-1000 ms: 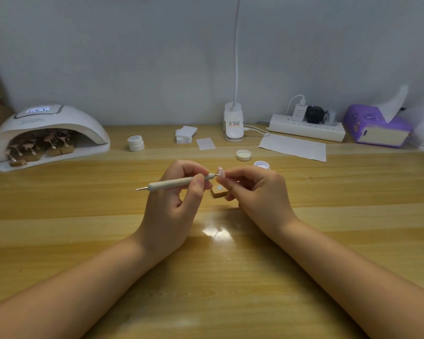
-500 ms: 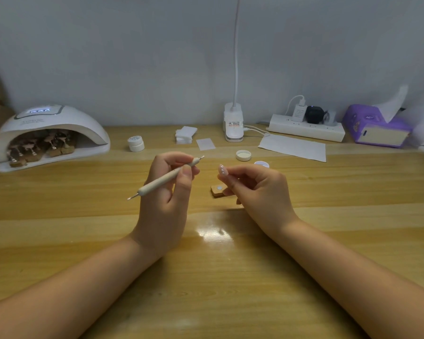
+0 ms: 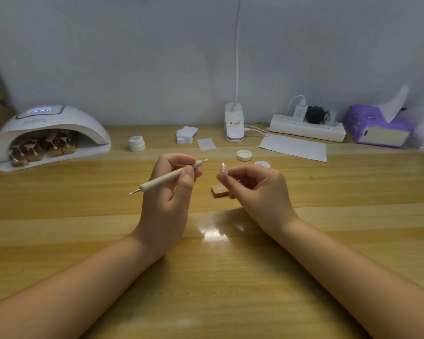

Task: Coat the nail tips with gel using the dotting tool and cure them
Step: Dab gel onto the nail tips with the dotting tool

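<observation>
Dotting tool (image 3: 168, 177) sits pinched in the left hand (image 3: 168, 199), tip clear of the work. Right hand (image 3: 252, 189) pinches the nail tip (image 3: 223, 169) above the worktop (image 3: 206, 277). Recommended: brace both wrists, spread gel thinly, then seat it under the curing lamp (image 3: 52, 135).

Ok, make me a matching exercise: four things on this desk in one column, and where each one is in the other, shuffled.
Things
1. dotting tool
2. nail tip
3. curing lamp
4. tissue box

Places
A. far left of the desk, by the wall
B. pinched in the right hand
C. far right of the desk
D. held in the left hand

Pairs: 1-D, 2-B, 3-A, 4-C
</observation>
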### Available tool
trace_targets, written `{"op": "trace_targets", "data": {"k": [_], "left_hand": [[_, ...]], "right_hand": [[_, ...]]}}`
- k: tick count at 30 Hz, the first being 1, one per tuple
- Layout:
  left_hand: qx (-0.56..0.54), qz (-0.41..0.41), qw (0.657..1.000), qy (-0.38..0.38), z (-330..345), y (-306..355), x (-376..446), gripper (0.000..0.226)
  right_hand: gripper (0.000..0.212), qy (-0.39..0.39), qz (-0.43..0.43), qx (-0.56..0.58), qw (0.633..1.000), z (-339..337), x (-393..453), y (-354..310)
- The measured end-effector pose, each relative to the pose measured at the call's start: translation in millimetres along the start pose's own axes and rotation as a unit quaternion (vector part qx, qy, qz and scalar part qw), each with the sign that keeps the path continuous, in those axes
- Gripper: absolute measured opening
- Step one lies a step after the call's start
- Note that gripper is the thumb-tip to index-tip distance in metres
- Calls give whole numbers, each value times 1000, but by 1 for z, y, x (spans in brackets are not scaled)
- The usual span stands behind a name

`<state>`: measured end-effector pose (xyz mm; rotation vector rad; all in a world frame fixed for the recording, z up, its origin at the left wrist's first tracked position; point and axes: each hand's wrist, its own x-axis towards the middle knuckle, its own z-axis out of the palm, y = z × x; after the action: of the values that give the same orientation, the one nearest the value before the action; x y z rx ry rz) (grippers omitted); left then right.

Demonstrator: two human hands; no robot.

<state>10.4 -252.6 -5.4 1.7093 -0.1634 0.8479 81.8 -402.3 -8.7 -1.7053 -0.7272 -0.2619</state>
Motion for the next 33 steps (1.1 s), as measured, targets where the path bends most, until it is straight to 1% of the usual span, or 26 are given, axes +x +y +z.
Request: {"op": "trace_targets", "data": {"k": [4,8,14,21,26,28,30,31,32,33], "left_hand": [[4,-1,1000,0,0,-1,0,11],[0,-8,1000,0,0,-2,0,10],[-2,-13,1000,-8,0,-2,0,11],[2,-19,1000,-5,0,-3,0,12],[2,-20,1000,-3,-1,-3,0,12],[0,-21,1000,-2,-2,-4,1,12],[-3,-23,1000,-3,-2,-5,0,12],[-3,-22,1000,-4,-2,-5,1,12],[-1,-22,1000,-5,-2,-5,1,12],[1,-22,1000,-6,-2,-5,1,12]], "right_hand": [[13,-29,32,-81,996,1,1,3],[19,-58,40,-210,975,5,2,7],[19,-67,59,-286,954,6,6,9],[25,-70,39,-337,938,6,3,5],[34,-40,-12,-356,933,-8,3,-12],[30,-1,-14,-330,944,-23,14,-14],[21,57,12,-310,949,-41,26,-9],[17,72,37,-311,947,-50,31,-4],[17,74,69,-319,942,-58,34,4],[24,65,103,-330,936,-64,36,11]]}}
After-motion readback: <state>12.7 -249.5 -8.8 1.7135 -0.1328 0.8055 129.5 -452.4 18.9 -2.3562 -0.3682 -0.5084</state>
